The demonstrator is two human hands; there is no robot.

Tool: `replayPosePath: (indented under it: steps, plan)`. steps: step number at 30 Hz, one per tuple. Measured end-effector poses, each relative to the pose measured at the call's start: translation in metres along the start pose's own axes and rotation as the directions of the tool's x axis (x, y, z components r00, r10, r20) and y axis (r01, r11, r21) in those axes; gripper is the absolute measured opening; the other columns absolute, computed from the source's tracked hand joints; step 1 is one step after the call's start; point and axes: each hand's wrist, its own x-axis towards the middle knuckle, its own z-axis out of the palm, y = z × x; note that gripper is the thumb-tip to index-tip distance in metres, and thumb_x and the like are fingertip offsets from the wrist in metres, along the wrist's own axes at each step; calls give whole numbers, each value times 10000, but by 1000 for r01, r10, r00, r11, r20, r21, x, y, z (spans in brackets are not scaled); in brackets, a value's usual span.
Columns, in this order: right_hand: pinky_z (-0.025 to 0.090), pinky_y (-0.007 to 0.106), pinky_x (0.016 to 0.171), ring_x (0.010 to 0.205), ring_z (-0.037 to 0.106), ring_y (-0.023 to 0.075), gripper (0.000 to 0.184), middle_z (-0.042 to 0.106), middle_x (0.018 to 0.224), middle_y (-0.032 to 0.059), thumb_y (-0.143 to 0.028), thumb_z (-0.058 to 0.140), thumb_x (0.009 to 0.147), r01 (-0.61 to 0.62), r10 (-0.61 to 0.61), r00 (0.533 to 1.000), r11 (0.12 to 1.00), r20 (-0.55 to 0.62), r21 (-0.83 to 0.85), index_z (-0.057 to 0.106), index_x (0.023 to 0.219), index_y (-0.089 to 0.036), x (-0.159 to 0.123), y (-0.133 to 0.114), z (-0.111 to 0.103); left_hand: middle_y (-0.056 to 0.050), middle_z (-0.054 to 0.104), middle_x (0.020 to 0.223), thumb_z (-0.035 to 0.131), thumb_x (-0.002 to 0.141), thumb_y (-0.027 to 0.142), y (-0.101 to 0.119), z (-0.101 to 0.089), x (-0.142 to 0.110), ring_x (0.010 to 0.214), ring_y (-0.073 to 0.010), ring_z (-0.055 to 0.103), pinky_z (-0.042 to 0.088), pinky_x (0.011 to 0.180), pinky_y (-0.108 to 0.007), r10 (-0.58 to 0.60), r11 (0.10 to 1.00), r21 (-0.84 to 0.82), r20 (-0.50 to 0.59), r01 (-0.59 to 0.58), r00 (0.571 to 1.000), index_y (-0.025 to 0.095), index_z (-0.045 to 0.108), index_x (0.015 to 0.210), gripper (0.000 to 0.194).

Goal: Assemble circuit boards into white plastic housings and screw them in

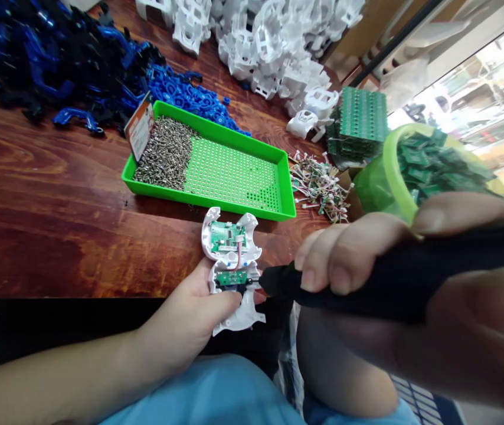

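Observation:
My left hand [196,307] is closed around a white plastic housing [245,313] held just off the table's front edge, its thumb pressed on the lower part. Inside the housing sit a larger green circuit board [223,235] above and a narrow one [231,278] below, joined by a red and white cable [239,254]. My right hand [349,254] grips a black electric screwdriver [367,277] lying nearly level. Its tip reaches the right end of the narrow board, where a dark screw seems to sit; whether it turns I cannot tell.
Beyond the housing lies a green tray [216,203] with many small screws [166,150]. Blue parts [190,94], black-and-blue pieces [57,59] and white shells [274,47] are piled behind. Rightward are cables [320,186], stacked circuit boards [362,118] and a green bucket [389,171] of boards.

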Motion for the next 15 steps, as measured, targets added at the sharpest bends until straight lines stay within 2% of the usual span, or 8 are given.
replayPosePath:
  steps: [1,2,3,5,6,10,13,15]
  plan:
    - [552,457,562,543,595,237,290,595,609,5,-537,760,660,-23,23,999,1000,38,8,605,788,-328,0,0,-1,-10,750,858,657,756,89,-1,0,0,724,-126,653,493,658,-216,-2,1000,3,-11,2,1000,174,608,1084,342]
    - [544,448,554,540,586,229,294,594,610,10,-533,760,666,-13,13,1000,999,8,30,600,769,-309,-1,1,0,-13,750,863,661,752,88,-1,0,0,712,-120,648,490,644,-209,-7,1000,5,-18,7,1000,168,597,1099,361]
    - [523,414,516,509,556,204,294,575,587,4,-525,755,680,40,-35,996,997,-84,61,592,755,-292,-2,3,3,-18,750,875,667,747,90,-2,0,0,705,-117,645,490,638,-206,-11,1000,1,-24,11,1000,160,584,1119,387]
    - [457,345,441,439,478,155,293,517,528,-22,-508,738,717,165,-132,949,982,-286,95,577,756,-267,-4,10,12,-28,750,907,681,738,99,-3,1,0,728,-122,655,500,661,-211,-12,1000,-16,-26,11,1000,152,559,1155,438]
    - [438,330,428,422,456,143,290,502,515,-31,-500,729,734,194,-150,927,976,-343,100,572,768,-258,-6,13,17,-32,750,924,685,737,103,-3,2,0,754,-130,663,505,683,-217,-10,1000,-21,-24,9,1000,151,551,1168,454]
    - [453,336,441,414,481,147,244,528,508,-40,-471,658,822,172,-121,928,978,-353,117,565,838,-246,-13,20,21,-37,750,977,669,746,86,-2,1,0,809,-145,683,507,696,-222,-16,1000,-15,-11,16,1000,165,546,1190,468]
    - [448,320,440,402,493,140,199,540,497,-43,-440,538,915,169,-108,929,974,-354,148,564,880,-246,-13,16,9,-42,743,1037,653,772,88,-1,-2,0,837,-156,697,512,710,-233,-47,999,-10,2,47,999,177,568,1169,416]
    - [455,318,458,410,512,140,162,545,509,-53,-417,533,920,175,-123,936,975,-331,134,557,886,-261,-6,14,-2,-40,743,1029,651,783,93,0,-4,1,885,-181,703,520,758,-258,-60,998,-6,13,60,998,177,589,1146,378]
